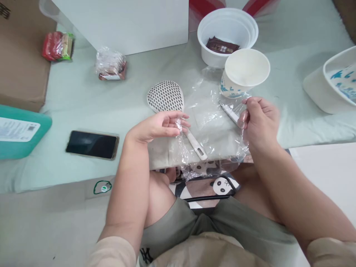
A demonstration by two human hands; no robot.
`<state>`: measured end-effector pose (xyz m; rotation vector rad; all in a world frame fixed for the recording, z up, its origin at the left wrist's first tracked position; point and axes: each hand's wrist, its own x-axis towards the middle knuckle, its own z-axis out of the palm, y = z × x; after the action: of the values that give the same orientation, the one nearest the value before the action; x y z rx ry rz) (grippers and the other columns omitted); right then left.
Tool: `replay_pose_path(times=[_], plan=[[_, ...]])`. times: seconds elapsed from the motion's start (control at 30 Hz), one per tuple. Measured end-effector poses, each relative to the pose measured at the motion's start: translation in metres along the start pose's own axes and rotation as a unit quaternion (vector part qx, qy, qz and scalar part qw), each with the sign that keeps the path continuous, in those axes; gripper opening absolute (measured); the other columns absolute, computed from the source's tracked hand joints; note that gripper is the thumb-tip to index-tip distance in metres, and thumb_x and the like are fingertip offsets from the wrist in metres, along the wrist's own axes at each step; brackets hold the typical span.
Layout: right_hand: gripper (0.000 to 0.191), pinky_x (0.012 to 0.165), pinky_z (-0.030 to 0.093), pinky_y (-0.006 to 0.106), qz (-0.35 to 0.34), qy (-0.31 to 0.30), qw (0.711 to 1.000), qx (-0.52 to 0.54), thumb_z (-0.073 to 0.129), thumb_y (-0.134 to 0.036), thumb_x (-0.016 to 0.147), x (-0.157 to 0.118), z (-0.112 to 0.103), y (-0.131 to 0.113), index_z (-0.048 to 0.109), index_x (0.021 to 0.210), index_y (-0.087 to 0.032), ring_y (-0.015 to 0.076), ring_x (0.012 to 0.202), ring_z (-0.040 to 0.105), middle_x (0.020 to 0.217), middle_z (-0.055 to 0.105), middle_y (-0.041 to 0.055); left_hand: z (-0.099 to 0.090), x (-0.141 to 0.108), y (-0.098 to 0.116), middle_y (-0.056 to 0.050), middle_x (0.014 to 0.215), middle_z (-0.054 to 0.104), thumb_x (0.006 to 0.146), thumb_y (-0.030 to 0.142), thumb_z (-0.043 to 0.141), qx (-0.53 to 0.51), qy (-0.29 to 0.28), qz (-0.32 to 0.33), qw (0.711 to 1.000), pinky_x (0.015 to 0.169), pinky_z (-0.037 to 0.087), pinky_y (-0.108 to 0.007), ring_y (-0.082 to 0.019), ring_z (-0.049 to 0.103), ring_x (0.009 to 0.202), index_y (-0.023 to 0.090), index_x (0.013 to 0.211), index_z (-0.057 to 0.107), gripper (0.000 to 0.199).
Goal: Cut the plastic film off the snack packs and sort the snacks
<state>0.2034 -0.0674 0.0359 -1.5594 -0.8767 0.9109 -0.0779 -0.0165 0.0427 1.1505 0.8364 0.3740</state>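
Note:
A clear plastic bag (214, 129) is stretched between my hands, over the table's front edge. My left hand (160, 127) pinches its left side between thumb and fingers. My right hand (261, 120) is closed on the right side of the bag. A slim whitish stick-like object (230, 114) runs up to the right fingers; whether they hold it I cannot tell. Under the left fingers and the film lies a white skimmer (166, 97) with an oval-holed head, its handle (198, 145) pointing toward me.
Behind the bag stand a paper cup (246, 70) and a white tub (205, 55) with dark packets (222, 45). A phone (92, 144) and green jug (25, 131) are left. Wrapped snacks (111, 65) sit near a white box (130, 26); another container (319, 87) stands right.

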Motion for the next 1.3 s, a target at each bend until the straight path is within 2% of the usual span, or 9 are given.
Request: replay_pose_path(times=[0.23, 0.47, 0.6, 0.73, 0.93, 1.1, 1.17, 1.2, 1.3], plan=[[0.024, 0.043, 0.024, 0.027, 0.006, 0.013, 0.998, 0.068, 0.062, -0.043, 0.089, -0.001, 0.002, -0.002, 0.048, 0.080, -0.025, 0.0101, 0.039, 0.039, 0.056, 0.053, -0.0044, 0.014, 0.009, -0.006, -0.014, 0.155, 0.054, 0.061, 0.034, 0.095, -0.019, 0.047, 0.080, 0.996, 0.092, 0.064, -0.041, -0.037, 0.063, 0.133, 0.029, 0.142, 0.061, 0.088], [0.027, 0.044, 0.028, 0.028, 0.031, 0.031, 0.997, 0.057, 0.056, -0.046, 0.091, -0.001, 0.005, -0.006, 0.042, 0.081, -0.026, 0.0085, 0.044, 0.044, 0.078, 0.067, 0.0005, 0.029, 0.016, -0.007, -0.010, 0.158, 0.051, 0.062, 0.009, 0.080, 0.050, 0.092, 0.088, 0.991, 0.108, 0.056, -0.045, -0.034, 0.056, 0.141, 0.031, 0.147, 0.055, 0.091], [0.026, 0.043, 0.025, 0.028, 0.009, 0.072, 0.994, 0.087, 0.059, -0.043, 0.091, 0.005, -0.001, -0.006, 0.045, 0.078, -0.026, 0.0084, 0.043, 0.042, 0.076, 0.064, 0.0006, 0.025, 0.017, -0.006, -0.011, 0.128, 0.071, 0.069, 0.005, 0.066, 0.078, 0.146, 0.060, 0.984, 0.100, 0.059, -0.038, -0.023, 0.072, 0.112, 0.018, 0.127, 0.067, 0.059], [0.022, 0.039, 0.020, 0.026, -0.002, 0.096, 0.988, 0.118, 0.062, -0.034, 0.089, 0.011, -0.005, -0.007, 0.048, 0.074, -0.025, 0.0081, 0.039, 0.034, 0.063, 0.059, -0.0035, 0.023, 0.019, -0.005, -0.004, 0.079, 0.073, 0.080, 0.007, 0.061, 0.120, 0.247, 0.011, 0.962, 0.069, 0.057, -0.026, -0.013, 0.069, 0.069, 0.015, 0.089, 0.070, 0.015], [0.021, 0.034, 0.015, 0.024, 0.005, 0.136, 0.980, 0.145, 0.053, -0.024, 0.091, 0.013, -0.005, -0.012, 0.053, 0.069, -0.025, 0.0080, 0.034, 0.026, 0.045, 0.042, -0.0082, 0.018, 0.021, -0.002, 0.004, 0.056, 0.053, 0.089, 0.012, 0.060, 0.108, 0.342, 0.055, 0.932, 0.042, 0.035, -0.019, -0.006, 0.045, 0.043, 0.018, 0.073, 0.063, 0.017], [0.020, 0.034, 0.015, 0.020, 0.024, 0.130, 0.973, 0.187, 0.055, -0.016, 0.081, 0.014, -0.010, -0.014, 0.054, 0.062, -0.021, 0.0056, 0.036, 0.025, 0.043, 0.036, -0.0078, 0.005, 0.015, 0.004, 0.006, 0.050, 0.040, 0.085, 0.017, 0.065, -0.025, 0.361, 0.083, 0.929, 0.038, 0.015, -0.023, -0.005, 0.028, 0.038, 0.019, 0.067, 0.060, 0.019], [0.017, 0.033, 0.017, 0.018, 0.059, 0.037, 0.979, 0.190, 0.065, -0.021, 0.072, 0.013, -0.015, -0.012, 0.055, 0.059, -0.020, 0.0046, 0.037, 0.031, 0.046, 0.041, -0.0065, -0.002, 0.011, 0.007, 0.006, 0.051, 0.039, 0.082, 0.022, 0.069, -0.089, 0.363, 0.102, 0.922, 0.039, 0.012, -0.023, -0.005, 0.026, 0.039, 0.021, 0.068, 0.059, 0.018], [0.020, 0.034, 0.022, 0.018, 0.081, -0.056, 0.977, 0.189, 0.071, -0.026, 0.070, 0.013, -0.018, -0.010, 0.056, 0.059, -0.020, 0.0051, 0.038, 0.037, 0.047, 0.045, -0.0053, -0.005, 0.009, 0.008, 0.007, 0.051, 0.038, 0.079, 0.025, 0.073, -0.120, 0.360, 0.116, 0.918, 0.040, 0.013, -0.023, -0.005, 0.026, 0.040, 0.021, 0.067, 0.057, 0.020], [0.043, 0.044, 0.045, 0.023, 0.132, -0.400, 0.897, 0.137, 0.081, -0.057, 0.072, 0.008, -0.026, -0.004, 0.065, 0.066, -0.018, 0.0110, 0.048, 0.057, 0.060, 0.063, 0.0014, -0.011, 0.004, 0.011, 0.007, 0.054, 0.042, 0.062, 0.023, 0.085, -0.212, 0.337, 0.148, 0.905, 0.045, 0.030, -0.021, -0.006, 0.039, 0.049, 0.022, 0.066, 0.052, 0.034]])
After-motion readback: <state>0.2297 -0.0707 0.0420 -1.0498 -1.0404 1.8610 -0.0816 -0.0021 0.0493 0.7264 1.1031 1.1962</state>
